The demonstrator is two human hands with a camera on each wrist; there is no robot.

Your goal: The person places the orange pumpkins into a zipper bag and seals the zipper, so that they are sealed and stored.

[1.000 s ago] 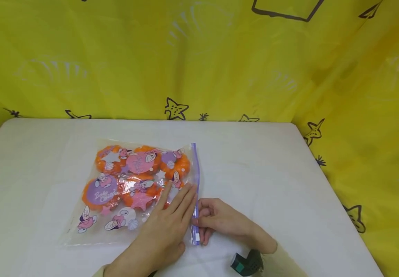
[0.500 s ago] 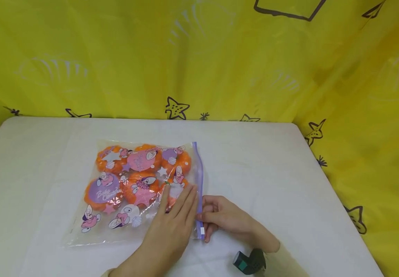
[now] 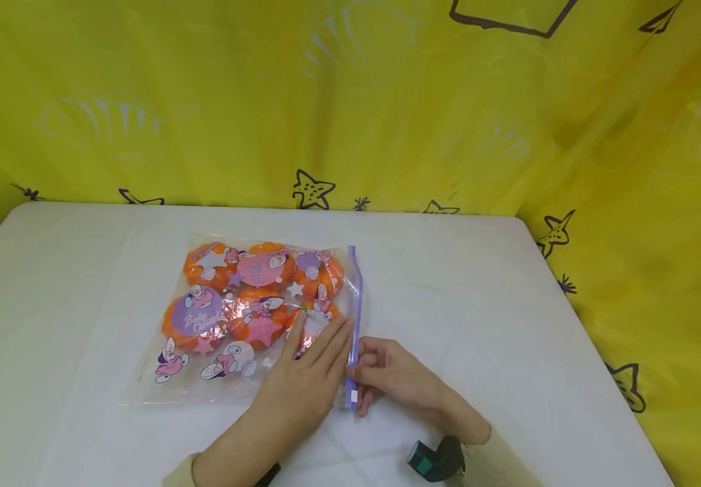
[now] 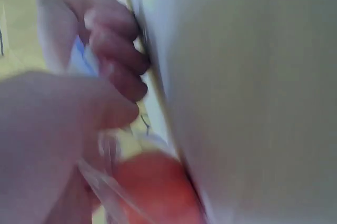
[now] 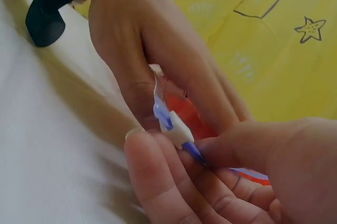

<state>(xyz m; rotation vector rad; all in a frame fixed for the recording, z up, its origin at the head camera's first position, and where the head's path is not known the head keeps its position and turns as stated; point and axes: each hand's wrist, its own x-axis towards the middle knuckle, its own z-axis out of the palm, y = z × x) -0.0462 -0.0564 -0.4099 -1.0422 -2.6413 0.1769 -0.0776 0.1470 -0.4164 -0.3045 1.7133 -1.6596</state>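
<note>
A clear printed zip bag (image 3: 261,270) with a purple zip edge lies on the white table, holding several orange, lobed round things (image 3: 313,289). My left hand (image 3: 301,385) rests flat on the bag near the zip, fingers straight and pointing away. At the near end of the zip, my right hand (image 3: 405,382) pinches the purple strip between thumb and curled fingers. The right wrist view shows a white slider (image 5: 179,129) on the strip, right beside the pinching thumb. In the blurred left wrist view, an orange thing (image 4: 155,187) shows through the film below my left hand.
The white table (image 3: 478,304) runs back to a yellow curtain (image 3: 234,101) with sea-themed drawings, which also covers the right side. A dark wrist camera (image 3: 438,460) sits by my right sleeve.
The bag has slid a little away from me and to the right, and my left hand has gone with it. My right hand keeps its pinch on the zip edge.
</note>
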